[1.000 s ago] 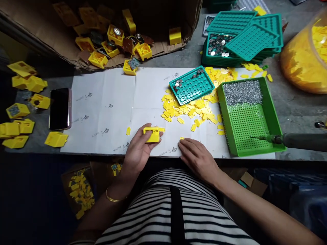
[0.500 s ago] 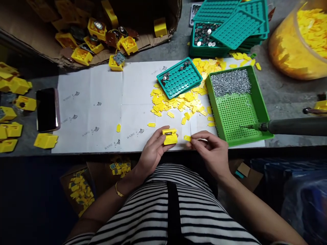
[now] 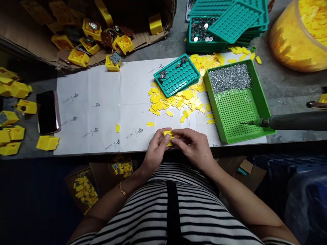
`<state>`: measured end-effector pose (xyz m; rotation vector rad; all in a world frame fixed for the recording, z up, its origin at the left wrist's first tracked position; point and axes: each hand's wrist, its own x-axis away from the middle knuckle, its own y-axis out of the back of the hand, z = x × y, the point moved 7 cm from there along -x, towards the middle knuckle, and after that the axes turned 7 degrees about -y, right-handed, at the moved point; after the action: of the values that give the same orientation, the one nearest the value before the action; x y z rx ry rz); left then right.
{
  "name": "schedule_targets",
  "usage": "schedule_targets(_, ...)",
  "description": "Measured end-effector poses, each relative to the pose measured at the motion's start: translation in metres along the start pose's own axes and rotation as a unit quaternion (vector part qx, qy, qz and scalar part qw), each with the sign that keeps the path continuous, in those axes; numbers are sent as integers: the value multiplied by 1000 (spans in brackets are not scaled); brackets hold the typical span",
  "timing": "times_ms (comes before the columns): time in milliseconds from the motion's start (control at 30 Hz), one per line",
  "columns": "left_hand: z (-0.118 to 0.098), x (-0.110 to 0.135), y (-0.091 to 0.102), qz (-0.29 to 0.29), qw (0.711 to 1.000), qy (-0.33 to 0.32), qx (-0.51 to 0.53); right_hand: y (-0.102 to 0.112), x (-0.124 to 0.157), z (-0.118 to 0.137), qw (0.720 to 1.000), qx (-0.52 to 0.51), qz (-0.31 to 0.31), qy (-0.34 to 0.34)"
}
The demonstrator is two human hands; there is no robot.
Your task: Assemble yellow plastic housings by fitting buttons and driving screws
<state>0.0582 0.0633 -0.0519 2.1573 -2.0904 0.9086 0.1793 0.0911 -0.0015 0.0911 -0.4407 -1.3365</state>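
At the near edge of the white paper (image 3: 102,102), both hands meet over a small yellow plastic housing (image 3: 167,135). My left hand (image 3: 158,149) grips the housing from the left with its fingers curled round it. My right hand (image 3: 194,146) is closed in a pinch against the housing's right side; the small yellow piece it carried is hidden under the fingers. A heap of small yellow plastic pieces (image 3: 176,102) lies just beyond the hands. A teal tray (image 3: 176,75) holding a few button cells rests on that heap.
A green perforated tray (image 3: 236,102) with a mass of screws stands at the right, a powered screwdriver (image 3: 286,121) lying across its near corner. Stacked teal trays (image 3: 224,23), a tub of yellow pieces (image 3: 298,37), a cardboard box of yellow housings (image 3: 97,34) and a phone (image 3: 47,111) surround the paper.
My right hand picked a small yellow piece off the paper and brought it left to the housing. My left hand moved the housing right, toward the table edge. The view shifted.
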Motion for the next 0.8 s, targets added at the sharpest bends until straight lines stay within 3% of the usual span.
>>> schedule_targets(167, 2, 0, 4, -17, 1000, 7, 6, 3, 6, 13, 987, 125, -34, 94)
schedule_targets(367, 2, 4, 0, -2, 998, 40, 41, 6, -1, 0, 997, 21, -31, 74)
schedule_targets(533, 2, 6, -4, -3, 996, 70, 50, 12, 21, 11, 989, 47, -66, 125)
schedule_targets(600, 5, 9, -6, -11, 993, 105, 47, 43, 47, 18, 961, 81, -193, 179)
schedule_targets(633, 7, 9, -7, -18, 991, 125, 41, 69, 64, 18, 928, 92, -302, 198)
schedule_targets(700, 11, 9, -13, -18, 987, 155, 30, 125, 104, 9, 823, 82, -528, 191)
schedule_targets(733, 14, 8, -19, -6, 986, 166, 25, 150, 116, 0, 787, 65, -591, 164)
schedule_targets(767, 17, 7, -26, 11, 984, 176, 20, 173, 119, -9, 779, 49, -608, 143)
schedule_targets(800, 20, 7, -34, 33, 982, 186, 14, 192, 112, -16, 804, 39, -580, 129)
